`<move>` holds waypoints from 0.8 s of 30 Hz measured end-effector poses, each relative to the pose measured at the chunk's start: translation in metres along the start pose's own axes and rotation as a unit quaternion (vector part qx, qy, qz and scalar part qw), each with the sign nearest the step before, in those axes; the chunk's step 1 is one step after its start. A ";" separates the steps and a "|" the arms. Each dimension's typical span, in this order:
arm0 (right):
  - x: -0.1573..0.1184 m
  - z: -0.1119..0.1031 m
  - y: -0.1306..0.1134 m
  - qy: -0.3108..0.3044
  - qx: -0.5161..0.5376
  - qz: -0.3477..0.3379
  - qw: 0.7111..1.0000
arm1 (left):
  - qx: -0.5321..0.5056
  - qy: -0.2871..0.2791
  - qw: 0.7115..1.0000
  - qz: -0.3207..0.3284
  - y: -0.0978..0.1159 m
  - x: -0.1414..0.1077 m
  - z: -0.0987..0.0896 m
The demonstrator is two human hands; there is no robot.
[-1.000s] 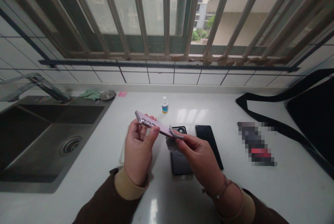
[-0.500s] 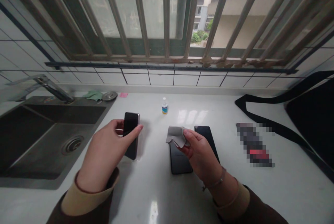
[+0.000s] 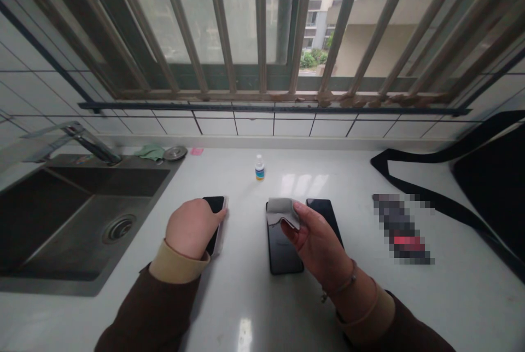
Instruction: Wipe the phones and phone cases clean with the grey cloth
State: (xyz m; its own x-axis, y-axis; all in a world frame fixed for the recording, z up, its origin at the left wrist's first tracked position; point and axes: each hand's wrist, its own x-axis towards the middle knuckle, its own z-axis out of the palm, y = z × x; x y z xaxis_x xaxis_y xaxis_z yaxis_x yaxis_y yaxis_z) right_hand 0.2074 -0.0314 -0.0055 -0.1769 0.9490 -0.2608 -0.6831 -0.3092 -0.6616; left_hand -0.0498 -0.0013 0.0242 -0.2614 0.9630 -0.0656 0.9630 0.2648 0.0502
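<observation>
My left hand [image 3: 191, 229] is closed over a dark phone [image 3: 215, 204], with the thumb along its right edge and the other fingers hidden behind the hand. That phone lies low at the counter, and a pale clear edge shows along its right side. My right hand [image 3: 320, 242] pinches a folded grey cloth [image 3: 282, 211] between thumb and fingers. Beneath the cloth a second black phone [image 3: 285, 256] rests screen up. A third black phone [image 3: 324, 212] lies just right of it, partly covered by my right hand.
A small white bottle [image 3: 260, 169] stands toward the back. At left is a steel sink [image 3: 88, 286] with a faucet [image 3: 92, 141], a green cloth [image 3: 150, 151] and a metal drain cover [image 3: 175, 153]. To the right are a blurred-out item [image 3: 402, 229] and a black strap [image 3: 430, 204].
My left hand has moved right and lowered the phone from a tilted position toward the counter. The grey cloth has shifted slightly right in my right hand.
</observation>
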 end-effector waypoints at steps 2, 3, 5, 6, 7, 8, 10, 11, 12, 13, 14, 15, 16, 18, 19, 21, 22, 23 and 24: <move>0.000 0.000 -0.001 -0.001 0.018 0.003 1.000 | 0.047 -0.011 0.999 0.018 0.002 0.001 0.002; 0.000 0.000 -0.001 -0.005 0.022 0.002 1.000 | 0.072 -0.016 0.997 0.027 0.004 0.002 0.002; -0.001 0.000 -0.002 -0.018 0.014 -0.002 1.000 | 0.084 -0.015 0.996 0.034 0.008 0.002 0.003; -0.001 0.001 -0.002 -0.024 0.004 -0.003 1.000 | 0.084 -0.014 0.996 0.034 0.010 0.003 0.003; -0.001 0.001 -0.002 -0.027 -0.008 -0.003 1.000 | 0.083 -0.013 0.996 0.034 0.012 0.004 0.004; -0.002 0.002 -0.002 -0.029 -0.019 -0.002 0.999 | 0.081 -0.011 0.996 0.032 0.014 0.005 0.004; -0.002 0.001 -0.001 -0.032 -0.042 0.000 0.999 | 0.076 -0.007 0.996 0.035 0.017 0.006 0.006; -0.002 0.001 0.000 -0.036 -0.053 -0.002 0.998 | 0.073 -0.007 0.997 0.039 0.018 0.006 0.007; -0.001 0.000 0.001 -0.040 -0.064 -0.007 0.997 | 0.069 -0.007 0.997 0.040 0.020 0.005 0.007; -0.001 -0.001 0.003 -0.042 -0.075 -0.013 0.996 | 0.067 -0.002 0.997 0.037 0.021 0.004 0.006; 0.000 -0.002 0.004 -0.042 -0.085 -0.018 0.995 | 0.065 0.013 0.997 0.030 0.024 0.001 0.003; 0.000 -0.003 0.005 -0.041 -0.092 -0.023 0.995 | 0.060 0.038 0.997 0.026 0.026 -0.002 0.000; 0.001 -0.003 0.006 -0.040 -0.096 -0.026 0.994 | 0.049 0.077 0.995 0.027 0.030 -0.006 -0.005; 0.002 -0.004 0.006 -0.042 -0.097 -0.028 0.994 | -0.026 0.146 0.986 0.081 0.038 -0.014 -0.015; 0.002 -0.004 0.006 -0.043 -0.097 -0.029 0.994 | -0.105 0.148 0.975 0.124 0.044 -0.017 -0.019; 0.002 -0.004 0.005 -0.041 -0.100 -0.034 0.994 | -0.297 0.047 0.934 0.195 0.055 -0.021 -0.022; 0.003 -0.005 0.005 -0.039 -0.106 -0.037 0.993 | -0.379 -0.035 0.898 0.221 0.060 -0.022 -0.020; 0.003 -0.006 0.004 -0.036 -0.113 -0.040 0.992 | -0.441 -0.110 0.859 0.236 0.064 -0.023 -0.017; 0.004 -0.007 0.004 -0.033 -0.122 -0.044 0.991 | -0.488 -0.167 0.823 0.239 0.067 -0.023 -0.011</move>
State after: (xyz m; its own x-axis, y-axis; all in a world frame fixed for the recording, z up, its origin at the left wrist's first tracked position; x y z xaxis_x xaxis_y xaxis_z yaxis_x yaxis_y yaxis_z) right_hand 0.2088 -0.0293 -0.0144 -0.1766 0.9722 -0.1535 -0.5073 -0.2235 -0.8323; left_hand 0.0204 -0.0048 0.0401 0.3215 0.9445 -0.0681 0.3960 -0.0688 0.9157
